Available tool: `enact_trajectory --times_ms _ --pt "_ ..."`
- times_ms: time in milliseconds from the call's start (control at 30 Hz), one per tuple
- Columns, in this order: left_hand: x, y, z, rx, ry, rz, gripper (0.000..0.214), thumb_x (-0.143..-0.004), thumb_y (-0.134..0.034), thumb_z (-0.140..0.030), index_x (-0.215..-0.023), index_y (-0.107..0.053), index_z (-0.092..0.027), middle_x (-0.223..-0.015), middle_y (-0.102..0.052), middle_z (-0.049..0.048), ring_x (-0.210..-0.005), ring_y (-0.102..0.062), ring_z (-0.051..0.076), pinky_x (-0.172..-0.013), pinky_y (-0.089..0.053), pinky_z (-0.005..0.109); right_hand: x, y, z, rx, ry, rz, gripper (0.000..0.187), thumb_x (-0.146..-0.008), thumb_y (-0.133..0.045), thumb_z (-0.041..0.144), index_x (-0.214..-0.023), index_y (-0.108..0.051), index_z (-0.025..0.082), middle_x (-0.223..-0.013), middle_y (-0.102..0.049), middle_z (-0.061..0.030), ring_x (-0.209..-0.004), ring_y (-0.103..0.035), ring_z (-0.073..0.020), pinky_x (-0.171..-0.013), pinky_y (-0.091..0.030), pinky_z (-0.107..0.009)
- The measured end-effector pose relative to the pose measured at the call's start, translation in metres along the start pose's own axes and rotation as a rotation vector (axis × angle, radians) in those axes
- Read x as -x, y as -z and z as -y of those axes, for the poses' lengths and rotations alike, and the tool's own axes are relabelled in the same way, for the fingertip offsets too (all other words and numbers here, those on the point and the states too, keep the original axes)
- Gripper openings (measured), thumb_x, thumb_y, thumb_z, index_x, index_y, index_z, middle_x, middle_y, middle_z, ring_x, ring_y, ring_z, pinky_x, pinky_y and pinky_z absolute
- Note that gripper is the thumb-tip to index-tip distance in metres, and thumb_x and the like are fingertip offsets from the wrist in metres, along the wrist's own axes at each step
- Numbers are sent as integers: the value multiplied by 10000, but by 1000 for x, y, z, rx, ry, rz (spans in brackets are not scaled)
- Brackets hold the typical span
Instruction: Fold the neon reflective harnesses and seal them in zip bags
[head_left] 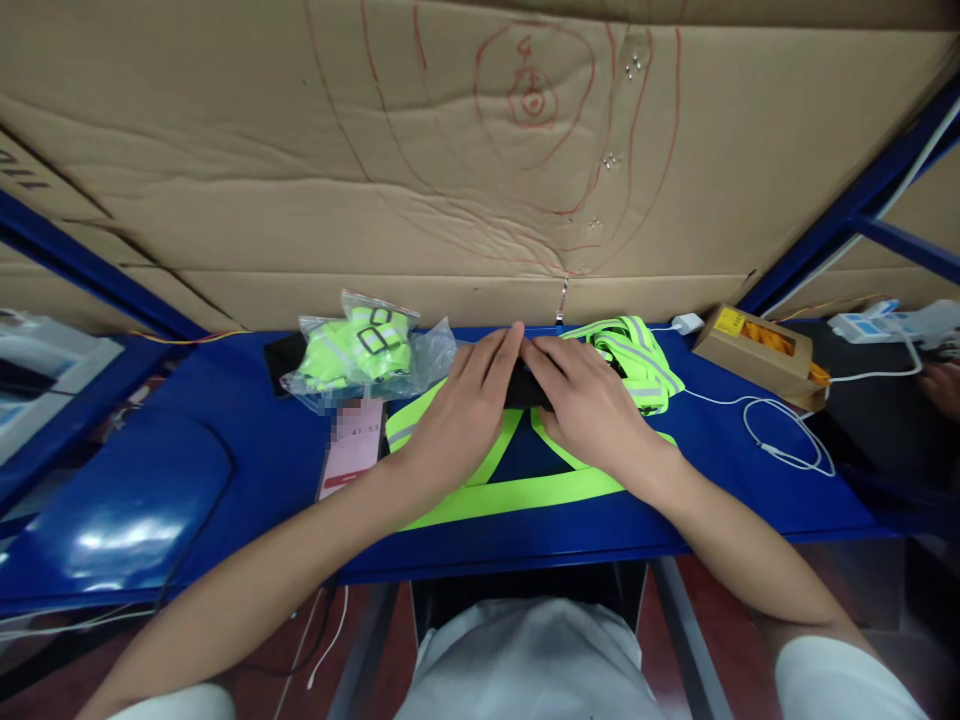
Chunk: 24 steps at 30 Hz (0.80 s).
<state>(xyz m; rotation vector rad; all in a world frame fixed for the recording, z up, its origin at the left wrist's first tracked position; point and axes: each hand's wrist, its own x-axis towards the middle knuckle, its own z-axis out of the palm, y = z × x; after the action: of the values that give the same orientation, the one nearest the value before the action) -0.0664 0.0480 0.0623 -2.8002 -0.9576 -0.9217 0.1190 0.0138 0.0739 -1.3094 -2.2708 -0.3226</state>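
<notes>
My left hand and my right hand meet over the middle of the blue table. Both are closed around a small black piece, mostly covered by the fingers, so I cannot make out its kind. Beneath them, neon yellow reflective straps lie spread on the table, with one band running across in front of my wrists. Beyond my right hand rests a looped bundle of yellow straps with silver stripes. Left of my left hand, clear plastic bags contain folded yellow straps and black buckles.
A phone with a pink screen lies left of the straps, and a dark flat object sits behind it. Right are a cardboard box with orange contents and a white cable. A cardboard wall stands behind.
</notes>
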Motion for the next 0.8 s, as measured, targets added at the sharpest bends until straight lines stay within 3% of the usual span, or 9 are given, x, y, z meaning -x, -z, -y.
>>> enact_trajectory --times_ms 133,233,300,400,500,600,667,733,800 --pt "-14 29 3 96 50 31 824 -941 -506 -115 -1663 -119 -202 -1571 -467 193 -1437 -478 349 -1168 -426 567 -16 12 -12 -199 -9 -49 786 -779 -505 43 -1555 -410 126 -1417 -581 -186 -1284 -576 -326 -1078 -496 -522" --pt "-23 60 18 217 12 50 872 -901 -729 -476 -1618 -305 -222 -1621 -433 156 -1505 -399 373 -1238 -333 581 -28 30 -23 -305 31 -67 807 -791 -509 50 -1574 -394 208 -1462 -564 -131 -1344 -554 -296 -1132 -468 -523" --pt "-30 72 31 350 58 36 988 -801 -814 -582 -1596 -361 -212 -1645 -407 150 -1520 -381 366 -1271 -274 570 -37 41 -25 -332 46 -100 785 -800 -519 52 -1556 -429 244 -1447 -584 -101 -1340 -562 -284 -1143 -461 -518" --pt "-39 68 44 674 80 39 992 -714 -911 -501 -1542 -440 -223 -1614 -457 133 -1504 -418 329 -1270 -300 509 -48 51 -20 -361 40 -158 713 -847 -547 88 -1533 -467 267 -1449 -586 -82 -1328 -571 -278 -1138 -471 -501" --pt "-42 51 47 966 119 -30 798 -605 -982 -408 -1298 -636 -213 -1376 -662 105 -1307 -609 313 -1121 -488 422 -54 55 -19 -465 68 -143 653 -911 -628 231 -1538 -454 280 -1536 -510 -71 -1371 -540 -274 -1149 -476 -478" --pt "-39 38 47 1220 244 -82 682 -593 -991 -344 -1181 -676 -203 -1057 -751 61 -924 -741 250 -832 -595 344 -54 52 -32 -676 92 -94 867 -862 -747 465 -1600 -332 278 -1672 -331 -74 -1491 -428 -277 -1198 -446 -455" --pt "-36 35 47 1369 251 -122 692 -610 -983 -376 -1200 -666 -205 -900 -745 36 -795 -740 228 -772 -599 347 -54 43 -45 -857 70 -56 1028 -801 -789 563 -1627 -253 265 -1697 -281 -96 -1524 -390 -271 -1212 -430 -450" --pt "-36 33 48 1447 227 -145 722 -611 -981 -415 -1220 -648 -218 -878 -739 28 -804 -748 233 -808 -603 369 -54 29 -56 -1051 28 38 1051 -753 -825 586 -1604 -309 250 -1631 -404 -126 -1463 -477 -271 -1174 -462 -456" --pt "-37 34 48 1458 214 -110 743 -609 -984 -406 -1240 -629 -240 -1040 -747 52 -865 -756 233 -846 -604 369 -56 14 -61 -1234 -50 165 950 -718 -866 553 -1514 -466 223 -1443 -608 -129 -1288 -627 -267 -1090 -524 -443"
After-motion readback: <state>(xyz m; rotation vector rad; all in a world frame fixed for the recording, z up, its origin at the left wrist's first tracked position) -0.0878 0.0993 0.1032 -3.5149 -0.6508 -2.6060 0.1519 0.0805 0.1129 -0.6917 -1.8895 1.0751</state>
